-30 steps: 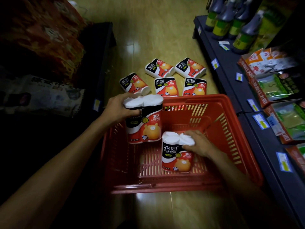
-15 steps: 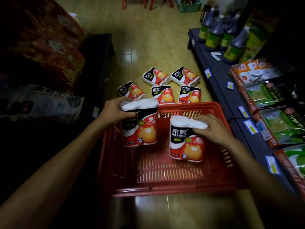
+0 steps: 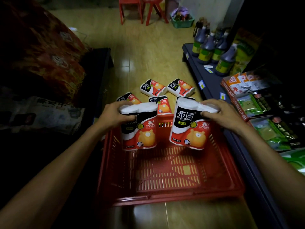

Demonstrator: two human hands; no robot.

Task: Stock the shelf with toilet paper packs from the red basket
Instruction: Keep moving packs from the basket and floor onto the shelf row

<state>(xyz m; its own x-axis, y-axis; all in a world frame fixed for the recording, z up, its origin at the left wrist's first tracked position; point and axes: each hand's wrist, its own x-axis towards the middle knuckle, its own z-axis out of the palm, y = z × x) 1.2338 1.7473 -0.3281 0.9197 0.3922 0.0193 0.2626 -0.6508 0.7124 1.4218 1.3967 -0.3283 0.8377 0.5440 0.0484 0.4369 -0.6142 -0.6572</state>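
The red basket (image 3: 171,194) sits on the wooden floor in front of me, with nothing inside. My left hand (image 3: 113,114) grips the top of one red, black and white two-roll toilet paper pack (image 3: 140,131), held upright above the basket's far left. My right hand (image 3: 222,113) grips the top of a second pack (image 3: 189,128) above the basket's far right. Several more packs (image 3: 152,87) lie flat on the floor beyond the basket. A low dark shelf (image 3: 209,80) runs along the right.
The right shelf holds dark bottles (image 3: 206,50) and bagged goods (image 3: 257,103). A dark low unit (image 3: 99,66) with patterned red bundles (image 3: 42,52) stands on the left. Red stools (image 3: 142,9) and a green basket (image 3: 182,20) are at the far end of the floor.
My right hand has lifted its pack out of the basket's bottom to rim height. The left pack stays raised. My view has tilted up, showing more of the room.
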